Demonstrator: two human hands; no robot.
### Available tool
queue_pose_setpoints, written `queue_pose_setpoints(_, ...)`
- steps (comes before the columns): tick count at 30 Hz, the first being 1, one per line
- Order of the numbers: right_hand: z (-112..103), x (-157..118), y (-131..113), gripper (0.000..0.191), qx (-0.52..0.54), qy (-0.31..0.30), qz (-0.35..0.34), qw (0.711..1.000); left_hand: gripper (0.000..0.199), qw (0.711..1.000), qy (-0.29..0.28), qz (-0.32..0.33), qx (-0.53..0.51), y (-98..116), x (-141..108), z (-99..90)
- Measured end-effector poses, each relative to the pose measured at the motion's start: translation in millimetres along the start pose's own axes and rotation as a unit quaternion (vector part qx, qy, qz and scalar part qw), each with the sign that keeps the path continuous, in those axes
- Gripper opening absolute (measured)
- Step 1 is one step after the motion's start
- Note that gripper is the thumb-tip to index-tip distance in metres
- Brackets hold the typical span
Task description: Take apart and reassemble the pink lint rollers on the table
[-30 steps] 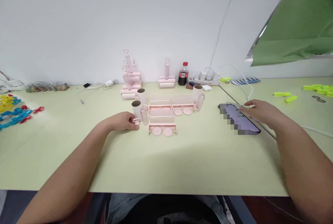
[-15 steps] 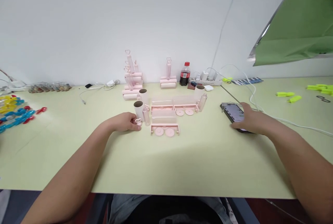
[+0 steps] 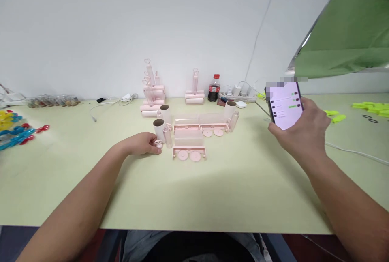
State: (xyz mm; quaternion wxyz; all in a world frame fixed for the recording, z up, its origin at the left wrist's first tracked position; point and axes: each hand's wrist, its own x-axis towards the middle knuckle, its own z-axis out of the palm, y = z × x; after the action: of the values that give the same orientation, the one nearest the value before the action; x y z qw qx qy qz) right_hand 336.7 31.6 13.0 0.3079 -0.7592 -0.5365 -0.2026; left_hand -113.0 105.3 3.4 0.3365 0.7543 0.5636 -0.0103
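Observation:
My right hand (image 3: 306, 132) is closed round a black phone (image 3: 285, 106), held up off the table with its lit screen facing me. On the left, my left hand (image 3: 144, 143) rests on the table, its fingers pinched on a small pink heart-shaped part (image 3: 158, 143). Just beyond those fingers stand a cardboard-cored white roll (image 3: 159, 130) and a clear pink tube (image 3: 167, 137). To their right lie a pink frame (image 3: 189, 149) with a clear cover (image 3: 189, 137) and two pink discs (image 3: 195, 156).
Pink rollers (image 3: 195, 96) stand near the wall beside a cola bottle (image 3: 214, 88) and a power strip (image 3: 243, 97). Colourful pieces (image 3: 18, 132) lie far left, yellow-green pieces (image 3: 370, 108) far right. A white cable (image 3: 355, 150) crosses the right of the table (image 3: 212, 197).
My right hand has lifted the phone off the table and tilted its screen up towards me. My left hand keeps its place at the heart-shaped part. The view has shifted slightly.

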Motion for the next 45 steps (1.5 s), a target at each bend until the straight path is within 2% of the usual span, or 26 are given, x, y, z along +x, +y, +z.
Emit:
queue_pose_setpoints(4,0.9,-4.6,0.2,0.094,0.033,0.054,-0.016,0.998,0.043,1.000,-0.001,-0.001,-0.017,-3.3,2.3,1.0)
queue_pose_setpoints(15,4.0,-4.3,3.9,0.091,0.048,0.074,-0.034,0.996,0.043,0.999,0.005,0.004,-0.032,-7.6,5.7,1.7)
queue_pose_setpoints(20,-5.1,-9.0,-4.7,0.079,0.024,0.041,-0.037,0.998,0.043,1.000,0.010,-0.001,-0.018,-4.9,4.2,1.3)
queue_pose_setpoints(27,-7.6,-9.7,-8.0,0.081,0.025,0.022,-0.030,0.999,0.045,1.000,0.012,-0.004,-0.013,-3.7,3.8,1.5)
queue_pose_setpoints(35,-19.3,-11.0,-16.1,0.076,0.012,-0.038,-0.003,0.999,0.043,1.000,0.013,-0.004,0.000,-3.8,3.6,1.6)
queue_pose_setpoints(41,-19.3,-8.1,-15.4,0.074,0.016,-0.061,0.010,0.998,0.043,1.000,0.012,-0.006,0.003,-2.0,2.9,1.4)
queue_pose_setpoints(43,-15.6,-5.0,-10.8,0.073,0.017,-0.084,0.015,0.996,0.044,1.000,0.013,-0.007,0.003,-1.9,2.8,1.4)
queue_pose_setpoints(45,-9.5,-1.5,-4.0,0.076,0.007,-0.132,0.043,0.990,0.044,1.000,0.013,-0.006,-0.004,-2.3,3.0,1.4)
